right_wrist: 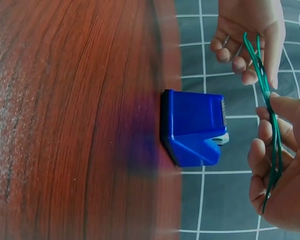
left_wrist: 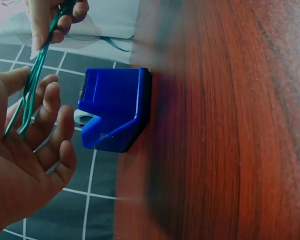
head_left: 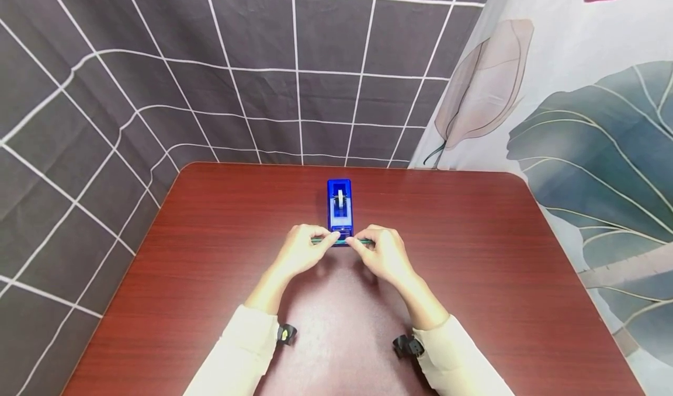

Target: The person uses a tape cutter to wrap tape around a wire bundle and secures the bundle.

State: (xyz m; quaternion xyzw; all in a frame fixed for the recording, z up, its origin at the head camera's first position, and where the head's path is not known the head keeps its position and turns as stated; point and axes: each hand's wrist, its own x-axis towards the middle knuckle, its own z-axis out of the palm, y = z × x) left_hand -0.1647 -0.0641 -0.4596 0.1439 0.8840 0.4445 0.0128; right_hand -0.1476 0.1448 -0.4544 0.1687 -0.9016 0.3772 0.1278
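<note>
A bundle of thin green strands [right_wrist: 266,90], looped at one end in the right wrist view, stretches between both hands above the table. My left hand [head_left: 305,249] pinches one part of it between thumb and fingers. Close beside it, my right hand [head_left: 386,254] pinches the other part, with the remaining fingers loosely curled beneath. Just beyond the hands a blue tape dispenser [left_wrist: 115,95] stands on the table, its cutting end towards me. A small pale roll of tape [head_left: 340,198] sits inside it.
The reddish-brown wooden table [head_left: 221,279] has rounded far corners. Behind it hangs a dark grey cloth with a white grid [head_left: 252,40]. A white curtain with leaf prints [head_left: 484,92] hangs at the right. Both wrists wear small black cameras [head_left: 286,334].
</note>
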